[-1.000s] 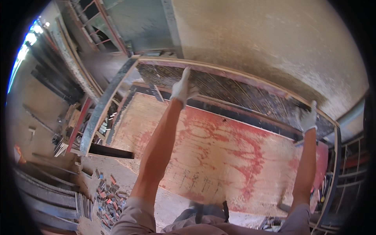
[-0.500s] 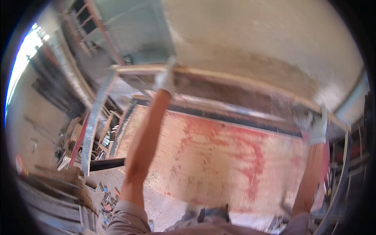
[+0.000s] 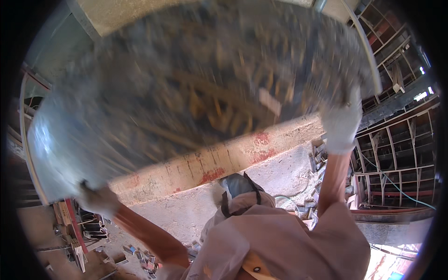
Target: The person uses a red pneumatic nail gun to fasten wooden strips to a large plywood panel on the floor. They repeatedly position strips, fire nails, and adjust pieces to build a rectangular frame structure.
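Note:
A large flat metal-framed panel (image 3: pixel 196 93), blurred by motion, fills the upper part of the view, its dark underside facing me. My left hand (image 3: pixel 95 200), in a white glove, grips its lower left corner. My right hand (image 3: pixel 340 123), also gloved, holds its right edge higher up. Both arms reach up from my pinkish shirt at the lower edge. Under the panel lies a plywood board (image 3: pixel 210 163) with red stains along its edge.
Concrete floor (image 3: pixel 196 210) spreads below the board. Scrap pieces and small debris (image 3: pixel 135 254) lie at lower left, with stacked bars (image 3: pixel 77 233) beside them. Metal racks and framed panels (image 3: pixel 396 149) stand at right. A grey wall (image 3: pixel 116 14) is above.
The panel has swung up and toward me, now covering most of the view. My left hand dropped to the lower left; the red-stained board shows only as a strip.

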The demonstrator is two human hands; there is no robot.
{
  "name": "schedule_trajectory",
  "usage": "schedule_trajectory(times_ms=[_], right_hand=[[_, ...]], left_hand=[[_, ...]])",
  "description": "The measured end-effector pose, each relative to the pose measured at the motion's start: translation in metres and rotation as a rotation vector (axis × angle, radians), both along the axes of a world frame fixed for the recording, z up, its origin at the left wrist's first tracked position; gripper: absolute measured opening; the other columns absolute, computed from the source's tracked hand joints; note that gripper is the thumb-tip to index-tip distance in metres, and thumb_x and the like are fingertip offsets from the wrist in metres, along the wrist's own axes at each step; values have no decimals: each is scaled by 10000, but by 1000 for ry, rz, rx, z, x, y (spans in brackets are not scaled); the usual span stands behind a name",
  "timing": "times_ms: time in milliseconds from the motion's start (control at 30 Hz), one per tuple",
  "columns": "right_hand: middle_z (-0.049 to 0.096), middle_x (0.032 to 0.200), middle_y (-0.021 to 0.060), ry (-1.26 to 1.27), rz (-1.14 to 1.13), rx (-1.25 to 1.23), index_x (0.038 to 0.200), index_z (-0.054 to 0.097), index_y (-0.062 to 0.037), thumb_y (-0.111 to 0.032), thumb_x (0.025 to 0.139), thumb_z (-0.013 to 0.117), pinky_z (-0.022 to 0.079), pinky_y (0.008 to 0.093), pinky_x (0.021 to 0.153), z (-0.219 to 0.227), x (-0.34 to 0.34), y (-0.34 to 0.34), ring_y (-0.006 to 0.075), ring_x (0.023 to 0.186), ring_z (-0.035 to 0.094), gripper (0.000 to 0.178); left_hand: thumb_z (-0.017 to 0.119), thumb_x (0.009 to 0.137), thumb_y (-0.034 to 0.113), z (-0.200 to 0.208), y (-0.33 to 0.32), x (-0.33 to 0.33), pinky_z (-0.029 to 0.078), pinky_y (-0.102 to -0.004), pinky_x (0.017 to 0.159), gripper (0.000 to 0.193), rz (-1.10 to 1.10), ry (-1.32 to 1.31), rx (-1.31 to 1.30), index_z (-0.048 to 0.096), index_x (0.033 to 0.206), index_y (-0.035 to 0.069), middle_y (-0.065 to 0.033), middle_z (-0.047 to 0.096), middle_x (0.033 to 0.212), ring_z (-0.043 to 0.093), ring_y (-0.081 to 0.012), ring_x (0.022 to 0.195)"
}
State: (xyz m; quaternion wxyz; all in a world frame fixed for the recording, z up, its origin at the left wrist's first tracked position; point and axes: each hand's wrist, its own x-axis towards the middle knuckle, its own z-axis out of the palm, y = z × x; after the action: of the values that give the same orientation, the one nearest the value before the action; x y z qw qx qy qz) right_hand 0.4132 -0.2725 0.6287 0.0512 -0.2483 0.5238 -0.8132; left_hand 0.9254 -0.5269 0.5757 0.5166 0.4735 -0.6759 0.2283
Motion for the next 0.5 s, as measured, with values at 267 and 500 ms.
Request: schedule_trajectory(times_ms=[267,500], right_hand=[[539,1337,94,-1070,553,-357,1387,477,-204,-825,790,479,484,482,917,-298,84,160,280,1201,512,862],[500,1432,25,-1145,100,68,1411,472,-222,-879,796,344,423,512,1039,-419,63,164,258,1245,509,909]], left_hand=[[619,829,613,-249,211,70,338,-568,1123,747,-684,2127,662,518,1383,123,-104,483,1455,459,-343,1319],[403,796,837,-306,162,61,411,-526,923,713,-16,2153,1032,559,1105,214,-43,524,1007,498,-257,940]])
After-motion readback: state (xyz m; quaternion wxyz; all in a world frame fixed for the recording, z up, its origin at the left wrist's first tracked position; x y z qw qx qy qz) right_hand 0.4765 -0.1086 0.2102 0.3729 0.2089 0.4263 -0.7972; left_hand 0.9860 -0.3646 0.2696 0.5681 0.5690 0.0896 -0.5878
